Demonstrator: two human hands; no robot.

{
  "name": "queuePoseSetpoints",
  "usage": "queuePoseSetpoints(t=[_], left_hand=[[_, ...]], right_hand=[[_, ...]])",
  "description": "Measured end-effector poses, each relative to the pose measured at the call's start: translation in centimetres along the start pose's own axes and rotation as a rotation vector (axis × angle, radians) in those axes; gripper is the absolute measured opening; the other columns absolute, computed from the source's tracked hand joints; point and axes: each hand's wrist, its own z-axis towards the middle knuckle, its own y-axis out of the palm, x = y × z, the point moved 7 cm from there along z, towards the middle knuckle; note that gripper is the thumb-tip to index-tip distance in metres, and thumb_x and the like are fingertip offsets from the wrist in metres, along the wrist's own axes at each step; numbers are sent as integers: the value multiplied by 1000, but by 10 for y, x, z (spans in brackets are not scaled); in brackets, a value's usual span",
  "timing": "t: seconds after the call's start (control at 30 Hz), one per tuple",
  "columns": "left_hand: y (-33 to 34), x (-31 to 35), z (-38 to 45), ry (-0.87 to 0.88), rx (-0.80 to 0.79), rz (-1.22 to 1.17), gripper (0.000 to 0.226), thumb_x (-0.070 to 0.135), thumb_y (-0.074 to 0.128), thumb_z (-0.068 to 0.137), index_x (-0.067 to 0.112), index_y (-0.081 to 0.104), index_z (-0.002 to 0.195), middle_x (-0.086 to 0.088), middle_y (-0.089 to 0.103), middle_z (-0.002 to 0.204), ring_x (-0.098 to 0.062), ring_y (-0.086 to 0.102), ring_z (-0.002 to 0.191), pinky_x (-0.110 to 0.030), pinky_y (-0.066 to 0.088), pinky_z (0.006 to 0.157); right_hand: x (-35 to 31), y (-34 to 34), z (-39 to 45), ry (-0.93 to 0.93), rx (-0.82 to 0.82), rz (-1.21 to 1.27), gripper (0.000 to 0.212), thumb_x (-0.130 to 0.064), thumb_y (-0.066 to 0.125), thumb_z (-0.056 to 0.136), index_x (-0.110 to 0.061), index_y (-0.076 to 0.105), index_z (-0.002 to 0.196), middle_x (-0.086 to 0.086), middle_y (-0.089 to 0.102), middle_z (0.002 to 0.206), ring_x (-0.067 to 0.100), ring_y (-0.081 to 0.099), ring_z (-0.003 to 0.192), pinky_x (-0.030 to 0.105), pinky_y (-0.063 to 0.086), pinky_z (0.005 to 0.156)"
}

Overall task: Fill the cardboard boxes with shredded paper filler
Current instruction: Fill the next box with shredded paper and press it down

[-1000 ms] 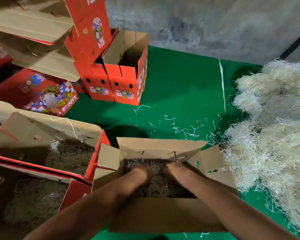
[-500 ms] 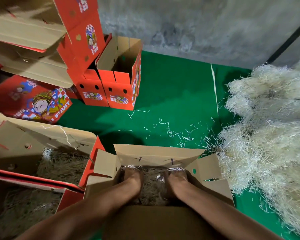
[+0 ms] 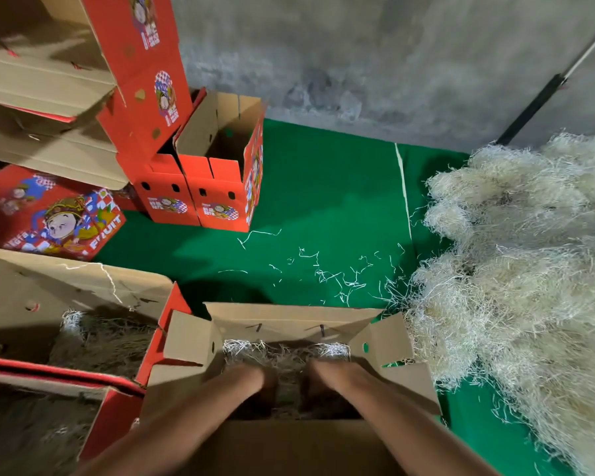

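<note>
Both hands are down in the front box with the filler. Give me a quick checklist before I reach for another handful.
1. Front box flaps open: ok.
2. Filler in box covers the far end: ok; depth under the hands: cannot tell.
3. Left hand free of filler: cannot tell, fingers hidden.
4. Right hand free of filler: cannot tell, fingers hidden.
5. Loose filler pile at the right beside the box: ok.
6. Green mat tidy: not ok, stray strands lie beyond the box.

Matt brown cardboard box [image 3: 291,319] holding wispy pale shredded paper [image 3: 516,269]; glossy red printed cartons [image 3: 220,187]; felt-like green mat [image 3: 323,187]; rough grey concrete wall [image 3: 358,63].
</note>
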Motion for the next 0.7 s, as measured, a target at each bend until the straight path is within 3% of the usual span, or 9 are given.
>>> queuePoseSetpoints(t=[0.1,0.17,0.27,0.4,0.53,0.6,0.7], left_hand=[[-3,-1,0,5,22,16,49,37,59,95,17,54,140,-11,53,143,-30,53,128,-42,42,110],[-11,-3,-1,-4,92,-23,48,32,51,102,17,44,147,-11,44,152,-29,45,137,-38,36,115],[-21,-3,-8,35,179,-70,40,23,41,107,15,44,146,-14,44,151,-30,46,136,-39,39,112],[-38,-3,-21,30,250,-27,31,22,50,102,13,62,129,-11,62,132,-27,60,118,-34,47,99],[-67,7,-43,-22,434,193,33,7,61,91,11,61,124,-12,64,126,-31,60,118,-44,51,97],[-67,6,-41,-51,434,261,36,10,60,95,12,59,131,-11,61,132,-30,58,123,-44,50,99],[-40,-12,-34,-138,282,369,42,10,47,102,10,48,144,-14,50,145,-34,48,133,-45,46,105]], right_hand=[[-1,-7,-1,-42,127,-72,33,-18,51,103,-10,57,134,13,59,136,27,56,124,37,44,106],[-2,-13,-1,-34,167,-95,38,-8,47,104,-6,49,142,15,54,140,28,53,128,37,41,110],[-6,-18,-4,-26,176,-157,46,-5,45,104,-6,36,149,21,50,138,31,52,126,39,43,107],[-14,-29,-3,-6,162,-210,30,-5,49,101,-1,57,130,19,61,128,31,60,117,39,47,102],[-25,-55,-3,-148,351,-286,28,3,61,89,-5,62,115,18,64,117,34,63,107,44,51,95],[-29,-56,-3,-247,425,-359,34,4,64,86,-7,61,118,18,64,117,35,63,107,46,52,95],[-17,-37,5,-188,346,-501,52,3,67,87,-9,53,135,15,57,134,35,60,116,49,50,99]])
